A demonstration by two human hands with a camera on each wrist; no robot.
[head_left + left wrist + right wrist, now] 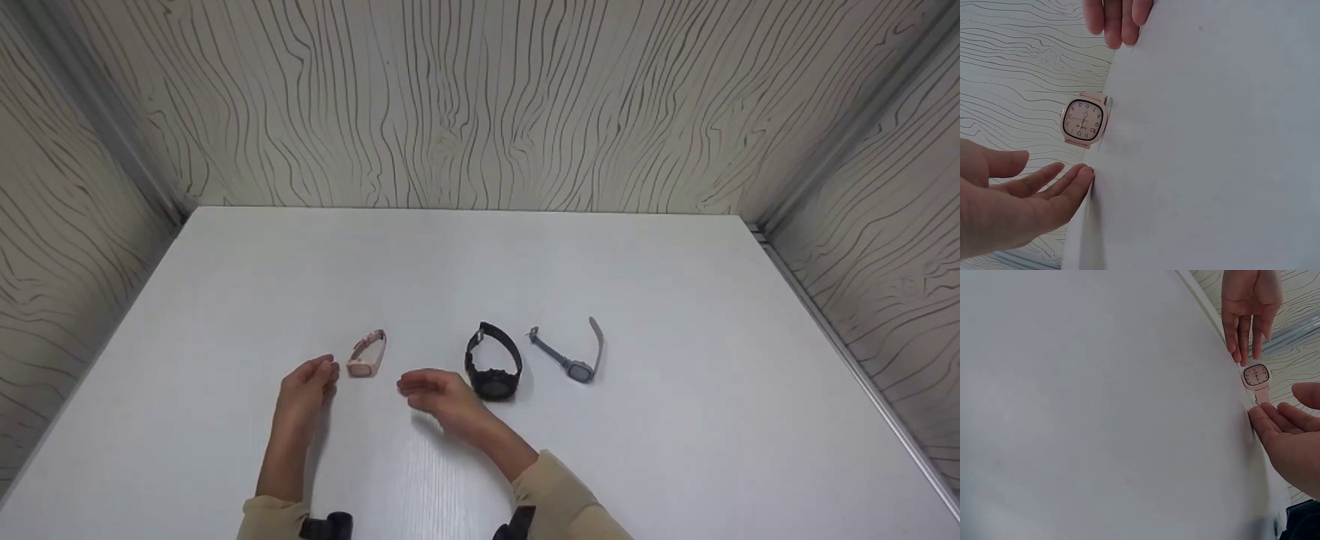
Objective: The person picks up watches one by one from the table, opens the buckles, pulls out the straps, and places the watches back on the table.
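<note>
Head view: pink watch point(361, 370) flanked by two hands, each grip released.
Pink watch is seen on the white counter point(675, 300), between left hand point(306, 394) and right hand point(446, 401), strap looped behind, dial turned toward the person; nearer the left fingertips, a small gap being left. Nothing is held by either hand; relaxed, extended fingers are shown in both wrist views. Black watch point(495, 385), its strap also looped, is placed just beside the right hand; whether it is touched cannot be told. Farther right, grey-blue watch point(579, 371) is set with strap unfastened, ends spread in a V. Counter is backed by a wood-grain-patterned wall point(450, 105).
</note>
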